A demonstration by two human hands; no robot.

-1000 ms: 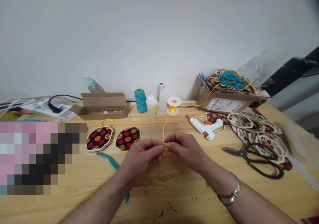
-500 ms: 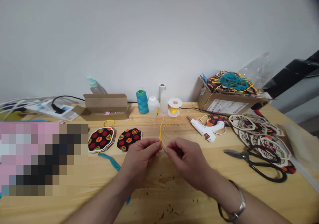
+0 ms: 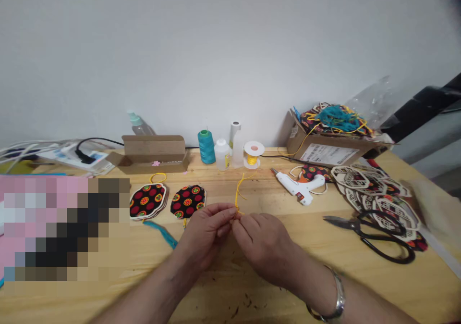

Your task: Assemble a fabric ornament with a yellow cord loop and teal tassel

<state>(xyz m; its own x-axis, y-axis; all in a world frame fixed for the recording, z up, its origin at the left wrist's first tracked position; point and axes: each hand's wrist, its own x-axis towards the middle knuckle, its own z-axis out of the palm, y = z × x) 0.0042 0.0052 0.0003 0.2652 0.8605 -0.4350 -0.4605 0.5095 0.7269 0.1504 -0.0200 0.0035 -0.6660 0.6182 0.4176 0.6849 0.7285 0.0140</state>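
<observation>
Both hands meet over the middle of the wooden table, pinching a yellow cord [image 3: 236, 195]. My left hand [image 3: 211, 225] grips it between thumb and forefinger, and the cord sticks up beyond the fingertips. Closed on a lower part of the same cord, my right hand [image 3: 264, 240] is turned knuckles up, hiding its fingertips. Just beyond my left hand lies a black patterned fabric piece [image 3: 188, 202]. A stack of similar pale-edged pieces [image 3: 147, 201] sits further left, with a teal tassel [image 3: 162, 233] at its lower edge.
A teal thread cone [image 3: 206, 147], a clear bottle [image 3: 222, 155] and a yellow cord spool [image 3: 254, 155] stand at the back. To the right are a glue gun [image 3: 301, 185], black-handled scissors [image 3: 374, 232], cut-out frames [image 3: 355, 179] and a filled cardboard box [image 3: 331, 154]. An open carton [image 3: 153, 146] stands back left.
My right hand has rolled over, knuckles upward, and come closer against my left fingertips. The cord's upper end has swung slightly right. My left hand has barely moved.
</observation>
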